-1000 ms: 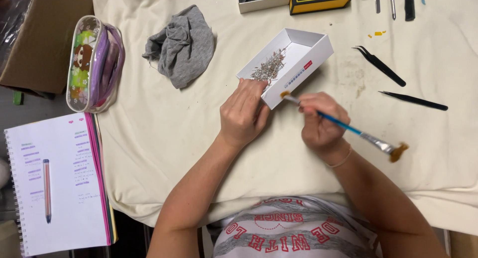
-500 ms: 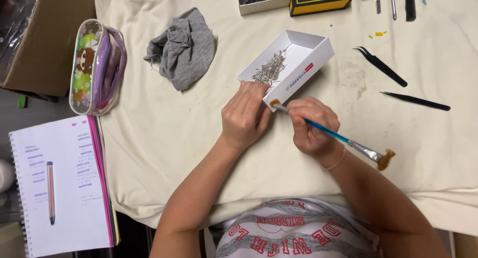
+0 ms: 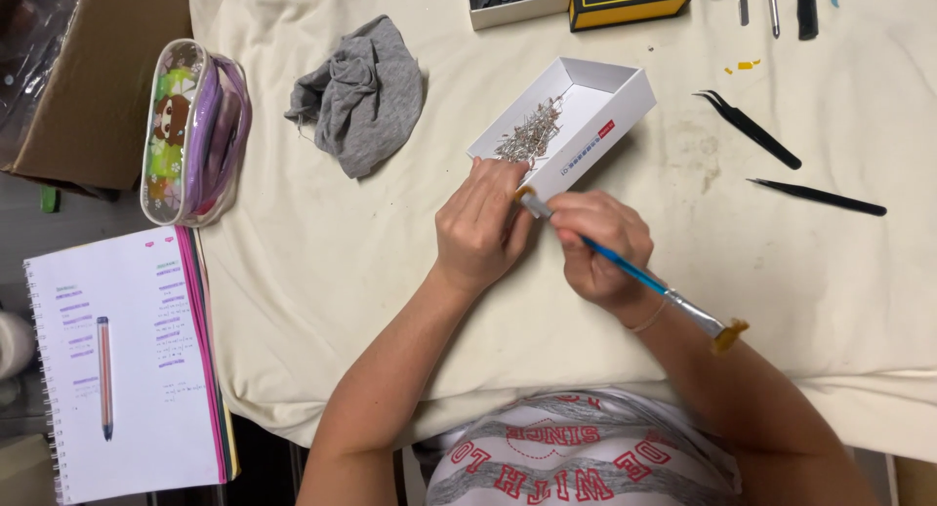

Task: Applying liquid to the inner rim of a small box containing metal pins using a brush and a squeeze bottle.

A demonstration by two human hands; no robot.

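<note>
cream cloth-covered table (image 3: pixel 322 272), open notebook (image 3: pixel 117 360) at left edge, crumpled grey rag (image 3: pixel 366 96), white box (image 3: pixel 595 106) of metal pins (image 3: pixel 532 133), left hand (image 3: pixel 483 228) fingers curled at box corner, right hand (image 3: pixel 600 247) gripping blue brush (image 3: pixel 634 272), black tweezers (image 3: pixel 752 130) right

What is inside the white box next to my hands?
The white box holds a loose pile of thin metal pins. The left hand covers its near corner, hiding anything there.

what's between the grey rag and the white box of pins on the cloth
Nothing: in the head view the stretch of cream cloth between the grey rag and the white box of pins is bare.
</note>
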